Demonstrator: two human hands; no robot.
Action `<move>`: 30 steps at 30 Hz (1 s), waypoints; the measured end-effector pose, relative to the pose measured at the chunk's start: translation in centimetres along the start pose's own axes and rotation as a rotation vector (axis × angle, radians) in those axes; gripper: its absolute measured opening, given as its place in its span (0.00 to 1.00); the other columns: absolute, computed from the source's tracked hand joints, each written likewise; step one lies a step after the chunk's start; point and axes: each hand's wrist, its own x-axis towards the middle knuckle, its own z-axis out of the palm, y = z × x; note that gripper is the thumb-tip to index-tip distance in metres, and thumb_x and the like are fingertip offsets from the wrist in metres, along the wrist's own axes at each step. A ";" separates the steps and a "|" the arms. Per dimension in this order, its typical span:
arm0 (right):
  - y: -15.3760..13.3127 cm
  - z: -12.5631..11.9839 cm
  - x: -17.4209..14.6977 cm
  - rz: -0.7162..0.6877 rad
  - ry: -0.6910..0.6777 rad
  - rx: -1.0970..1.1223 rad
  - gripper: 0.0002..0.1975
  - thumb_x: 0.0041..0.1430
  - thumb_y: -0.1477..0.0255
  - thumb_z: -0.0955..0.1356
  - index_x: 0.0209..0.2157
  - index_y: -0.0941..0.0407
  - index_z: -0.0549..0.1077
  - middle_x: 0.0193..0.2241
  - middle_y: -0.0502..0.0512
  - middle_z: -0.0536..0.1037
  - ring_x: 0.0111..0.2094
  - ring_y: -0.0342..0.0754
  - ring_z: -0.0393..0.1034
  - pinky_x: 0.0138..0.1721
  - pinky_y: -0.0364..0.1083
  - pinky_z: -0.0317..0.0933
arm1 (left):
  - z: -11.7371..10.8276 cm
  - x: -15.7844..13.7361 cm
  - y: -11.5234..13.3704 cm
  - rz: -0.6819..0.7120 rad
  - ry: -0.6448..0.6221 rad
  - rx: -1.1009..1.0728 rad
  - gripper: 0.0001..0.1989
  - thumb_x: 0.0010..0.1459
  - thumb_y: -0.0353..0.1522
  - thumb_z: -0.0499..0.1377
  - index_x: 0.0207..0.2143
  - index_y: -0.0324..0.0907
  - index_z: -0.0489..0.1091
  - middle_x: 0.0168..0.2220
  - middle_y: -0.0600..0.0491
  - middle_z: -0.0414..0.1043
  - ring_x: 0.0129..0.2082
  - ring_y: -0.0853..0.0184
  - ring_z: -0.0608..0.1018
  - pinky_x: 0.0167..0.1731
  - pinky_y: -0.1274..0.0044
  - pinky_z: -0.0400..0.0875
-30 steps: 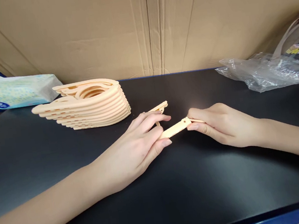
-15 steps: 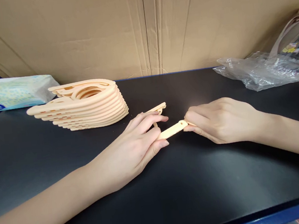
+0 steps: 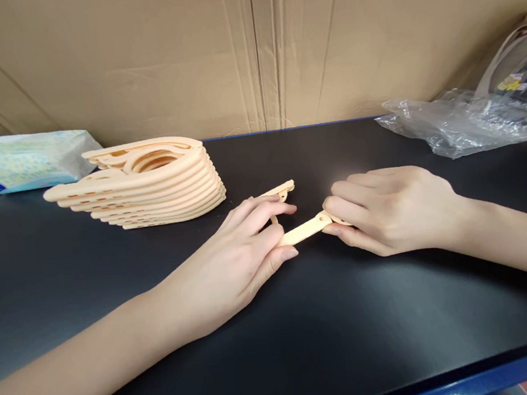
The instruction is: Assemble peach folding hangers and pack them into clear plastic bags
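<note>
My left hand (image 3: 250,244) is closed on a peach plastic folding hanger (image 3: 306,228), thumb below and fingers curled over it. Most of the hanger is hidden beneath that hand, though a second slim arm shows beyond the fingertips. On the other side my right hand (image 3: 390,211) pinches the hanger's near-right end, by a joint with a small round hole. A small piece of peach plastic pokes out between its thumb and fingers. Behind and left of my left hand stands a stack of folded peach hangers (image 3: 161,191), lying flat on one another.
The black tabletop (image 3: 282,349) has a blue edge. A pack of tissues (image 3: 33,162) lies at the back left. Crumpled clear plastic (image 3: 456,122) and a clear bag (image 3: 521,69) are at the back right. Cardboard (image 3: 155,57) rises behind the table.
My right hand has turned slightly and its fingers have shifted, showing more of the piece at the hanger's end. My left hand and the hanger have stayed almost still.
</note>
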 end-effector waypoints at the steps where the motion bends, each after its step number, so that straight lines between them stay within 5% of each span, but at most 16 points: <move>1: 0.0 0.0 0.0 0.012 0.007 0.005 0.18 0.71 0.68 0.60 0.25 0.55 0.67 0.19 0.49 0.67 0.20 0.44 0.57 0.23 0.46 0.46 | 0.0 -0.1 0.0 0.003 -0.002 -0.002 0.15 0.73 0.34 0.47 0.34 0.40 0.68 0.58 0.43 0.66 0.66 0.59 0.60 0.62 0.65 0.63; 30: -0.5 0.1 -0.2 0.120 -0.022 0.200 0.16 0.67 0.71 0.61 0.24 0.56 0.67 0.18 0.45 0.66 0.19 0.40 0.55 0.22 0.43 0.45 | -0.2 0.0 0.2 -0.007 -0.042 -0.005 0.15 0.73 0.34 0.46 0.37 0.38 0.69 0.59 0.43 0.64 0.67 0.59 0.57 0.64 0.67 0.59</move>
